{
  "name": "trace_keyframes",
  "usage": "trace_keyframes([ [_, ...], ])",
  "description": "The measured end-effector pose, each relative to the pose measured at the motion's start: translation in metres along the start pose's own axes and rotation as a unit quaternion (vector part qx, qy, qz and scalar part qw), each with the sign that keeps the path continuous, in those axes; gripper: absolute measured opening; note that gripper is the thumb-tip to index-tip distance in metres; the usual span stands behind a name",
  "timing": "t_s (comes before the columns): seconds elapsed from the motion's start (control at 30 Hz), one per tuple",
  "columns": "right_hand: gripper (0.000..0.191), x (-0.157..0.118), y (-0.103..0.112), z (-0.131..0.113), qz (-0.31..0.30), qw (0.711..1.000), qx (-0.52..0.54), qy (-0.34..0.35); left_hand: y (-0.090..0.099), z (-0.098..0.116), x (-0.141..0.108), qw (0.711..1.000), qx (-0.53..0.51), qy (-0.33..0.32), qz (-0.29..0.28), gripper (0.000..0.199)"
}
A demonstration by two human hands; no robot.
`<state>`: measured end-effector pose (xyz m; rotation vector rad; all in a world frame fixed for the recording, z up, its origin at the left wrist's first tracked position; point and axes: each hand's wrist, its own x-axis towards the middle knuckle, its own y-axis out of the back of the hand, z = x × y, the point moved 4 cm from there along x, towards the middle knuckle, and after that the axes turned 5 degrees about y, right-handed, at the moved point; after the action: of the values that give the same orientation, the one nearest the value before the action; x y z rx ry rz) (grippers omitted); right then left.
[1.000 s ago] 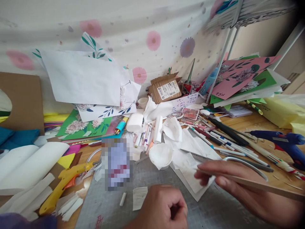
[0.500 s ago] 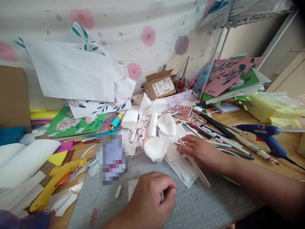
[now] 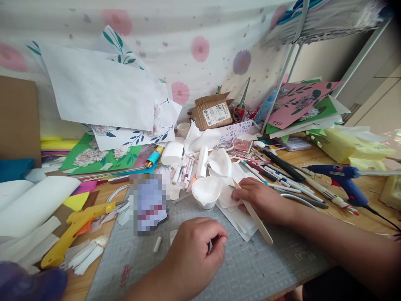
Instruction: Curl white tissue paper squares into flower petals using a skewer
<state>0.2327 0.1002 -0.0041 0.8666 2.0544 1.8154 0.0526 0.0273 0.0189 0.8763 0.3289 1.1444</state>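
Observation:
My right hand has its fingers bent around a flat wooden craft stick, which slants down toward me. Beneath that hand lie white tissue sheets, partly covered by it. Just left of the fingers stands a white paper cup, lined or filled with something white. My left hand rests low over the grey cutting mat, closed, thumb and forefinger meeting; whatever is inside, if anything, is hidden. Near it lie a short white stick and a blurred-out phone-like object.
A yellow glue gun lies left, beside paper scraps; a blue one is at right. Pens and markers crowd behind my right hand. A cardboard box and flower pictures stand at the back.
The view has shifted slightly. The fingers of my right hand look a little more bent around the stick; my left hand keeps the same closed shape.

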Motion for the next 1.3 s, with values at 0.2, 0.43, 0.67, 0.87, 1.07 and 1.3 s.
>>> trace_keyframes([
  [0.2, 0.014, 0.002, -0.005, -0.002, 0.009, 1.0, 0.0, -0.025, -0.002, -0.001, 0.0, 1.0, 0.016, 0.013, -0.016, 0.019],
  [0.43, 0.013, -0.017, 0.012, 0.004, 0.003, 0.997, -0.003, -0.076, 0.0, -0.006, 0.0, 0.999, 0.024, 0.026, -0.012, 0.022],
  [0.67, 0.02, -0.017, 0.016, -0.001, -0.031, 0.997, -0.038, -0.067, -0.002, -0.009, 0.003, 0.999, 0.024, 0.036, -0.029, 0.021],
  [0.87, 0.012, -0.017, 0.006, 0.001, -0.046, 0.994, -0.056, -0.086, -0.001, -0.015, 0.004, 0.998, 0.03, 0.044, -0.029, 0.02],
  [1.07, 0.014, -0.04, 0.024, -0.026, -0.034, 0.996, 0.027, -0.082, 0.002, -0.022, 0.005, 0.998, 0.037, 0.049, -0.015, 0.02],
  [1.3, 0.007, -0.068, 0.03, -0.075, -0.174, 0.937, 0.303, 0.021, -0.002, -0.02, 0.004, 0.998, 0.042, 0.026, -0.032, 0.022],
])
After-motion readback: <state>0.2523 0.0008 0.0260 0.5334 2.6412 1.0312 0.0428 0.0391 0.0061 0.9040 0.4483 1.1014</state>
